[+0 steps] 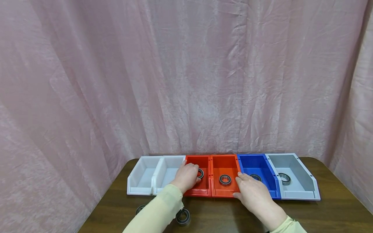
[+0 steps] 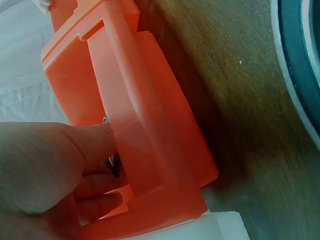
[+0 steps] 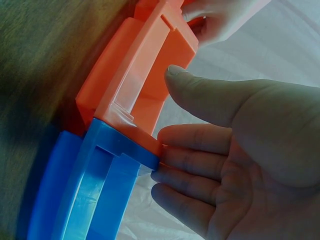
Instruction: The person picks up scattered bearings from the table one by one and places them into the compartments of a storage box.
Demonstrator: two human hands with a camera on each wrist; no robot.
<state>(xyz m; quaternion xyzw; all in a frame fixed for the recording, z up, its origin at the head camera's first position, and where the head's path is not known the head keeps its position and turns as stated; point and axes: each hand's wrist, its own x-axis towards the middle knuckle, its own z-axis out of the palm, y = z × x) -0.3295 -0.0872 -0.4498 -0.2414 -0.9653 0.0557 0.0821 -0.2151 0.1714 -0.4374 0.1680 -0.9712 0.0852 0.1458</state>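
My left hand (image 1: 187,176) reaches into the red bin (image 1: 198,193), thumb and fingers around a ball bearing (image 1: 201,173). In the left wrist view, a dark slice of that bearing (image 2: 114,166) shows between thumb and fingers; the hand and the bin's front lip hide the rest. My right hand (image 1: 256,194) is at the side wall between the orange bin (image 1: 218,193) and the blue bin (image 1: 252,161). Its fingers are extended with the fingertips right at that wall, thumb apart, and nothing in the palm (image 3: 270,200). Another bearing (image 1: 225,184) lies flat in the orange bin.
Further bearings lie in the blue bin (image 1: 255,176) and the grey bin (image 1: 300,194). Two white bins (image 1: 140,191) stand at the row's left end. On the wooden table (image 1: 215,216), two loose bearings (image 1: 183,223) lie near my left sleeve. A pink curtain (image 1: 186,81) hangs behind.
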